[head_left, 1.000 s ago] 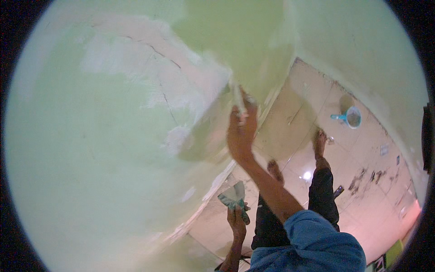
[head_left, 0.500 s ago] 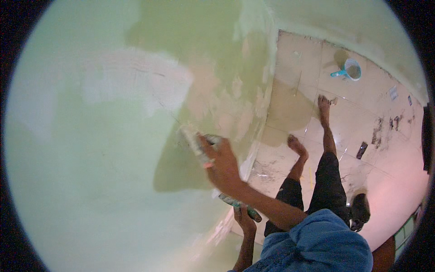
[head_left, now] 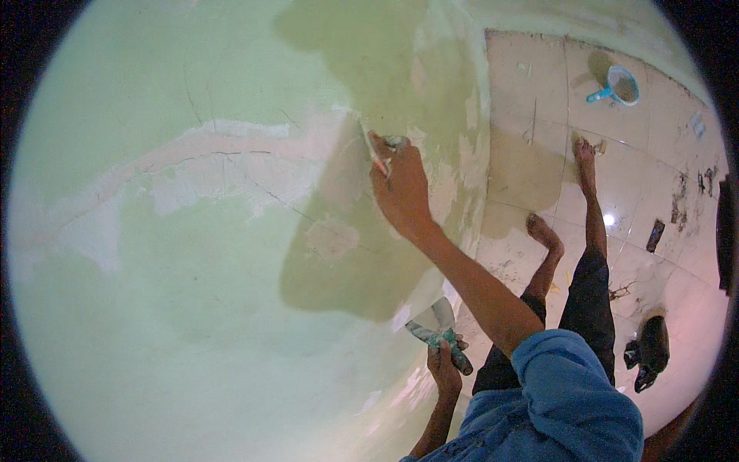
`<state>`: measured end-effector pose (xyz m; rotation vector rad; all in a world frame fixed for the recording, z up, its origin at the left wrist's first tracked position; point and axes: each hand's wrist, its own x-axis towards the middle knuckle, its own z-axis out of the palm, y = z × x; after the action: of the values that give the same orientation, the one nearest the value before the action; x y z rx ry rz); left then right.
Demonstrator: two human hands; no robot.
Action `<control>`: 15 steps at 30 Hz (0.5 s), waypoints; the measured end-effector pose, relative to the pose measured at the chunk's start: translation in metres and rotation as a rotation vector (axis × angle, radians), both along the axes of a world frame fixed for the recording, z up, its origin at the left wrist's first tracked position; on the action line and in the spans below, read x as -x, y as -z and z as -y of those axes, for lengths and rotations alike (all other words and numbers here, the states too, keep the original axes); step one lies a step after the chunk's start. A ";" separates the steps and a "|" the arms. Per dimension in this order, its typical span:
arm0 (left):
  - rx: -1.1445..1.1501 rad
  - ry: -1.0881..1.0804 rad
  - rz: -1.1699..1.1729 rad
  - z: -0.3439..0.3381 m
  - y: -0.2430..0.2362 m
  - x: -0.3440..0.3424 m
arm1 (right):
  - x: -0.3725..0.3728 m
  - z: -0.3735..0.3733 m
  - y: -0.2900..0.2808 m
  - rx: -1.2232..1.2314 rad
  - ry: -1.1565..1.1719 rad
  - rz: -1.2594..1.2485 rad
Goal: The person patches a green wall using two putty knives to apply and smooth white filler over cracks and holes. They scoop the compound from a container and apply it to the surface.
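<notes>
My right hand (head_left: 402, 189) is closed around a putty-smeared scraper (head_left: 375, 152), seen nearly edge-on. Its blade meets the green wall (head_left: 192, 308) at the end of a long, pale filler band (head_left: 292, 148). A thin crack runs along that band. Lower down, close to the foot of the wall, my left hand (head_left: 444, 366) grips a trowel (head_left: 441, 336) with a stained, dark green handle. The trowel's blade points away from me, and part of its handle is hidden by my fingers. A round pale filler patch (head_left: 332, 239) lies on the wall below my right hand.
A light blue handled dipper (head_left: 622, 86) holding greyish stuff stands on the tiled floor (head_left: 523, 85) at the far right. Nearer lie a dark flat piece (head_left: 656, 236) and a black bag-like thing (head_left: 653, 350). My bare feet (head_left: 586, 158) stand on the tiles.
My right hand and the scraper have moved farther up the wall, off the round patch, which now shows. The trowel in my left hand has come into fuller view. The whole view has shifted.
</notes>
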<state>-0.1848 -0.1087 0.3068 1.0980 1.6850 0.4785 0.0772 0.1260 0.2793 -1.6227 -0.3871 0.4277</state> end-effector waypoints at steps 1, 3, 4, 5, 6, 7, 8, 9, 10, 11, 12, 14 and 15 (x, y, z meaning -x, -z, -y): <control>0.002 -0.006 -0.002 0.000 -0.001 0.001 | 0.003 0.002 -0.008 -0.011 -0.008 0.011; -0.012 -0.021 -0.031 0.000 -0.004 0.002 | 0.008 0.007 -0.023 -0.032 -0.024 0.033; -0.019 -0.028 -0.045 0.000 -0.007 -0.003 | 0.009 0.011 -0.031 -0.069 -0.077 -0.012; -0.030 -0.024 -0.050 0.000 -0.009 -0.007 | 0.010 0.014 -0.037 -0.054 -0.104 0.008; -0.041 -0.020 -0.056 -0.001 -0.011 -0.012 | 0.011 0.016 -0.043 -0.039 -0.130 0.029; -0.048 -0.016 -0.058 -0.002 -0.011 -0.014 | 0.015 0.019 -0.046 -0.020 -0.156 0.052; -0.035 0.007 -0.087 -0.002 -0.011 -0.011 | 0.023 0.022 -0.049 -0.038 -0.158 0.070; -0.023 0.030 -0.116 -0.002 -0.010 -0.006 | 0.033 0.026 -0.049 -0.054 -0.172 0.099; -0.022 0.050 -0.125 -0.002 -0.008 -0.004 | 0.042 0.032 -0.048 -0.068 -0.185 0.131; -0.023 0.067 -0.136 -0.002 -0.006 -0.002 | 0.052 0.037 -0.046 -0.084 -0.200 0.161; -0.036 0.081 -0.131 -0.001 -0.004 0.000 | 0.061 0.046 -0.041 -0.066 -0.246 0.222; -0.054 0.063 -0.091 -0.001 -0.001 0.003 | 0.055 0.054 -0.029 -0.051 -0.219 0.174; -0.055 0.037 -0.056 -0.003 0.001 0.002 | 0.050 0.055 -0.023 -0.042 -0.206 0.149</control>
<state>-0.1871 -0.1059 0.3063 1.1903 1.7060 0.4767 0.0274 0.0713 0.3018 -1.5842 -0.6754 0.4508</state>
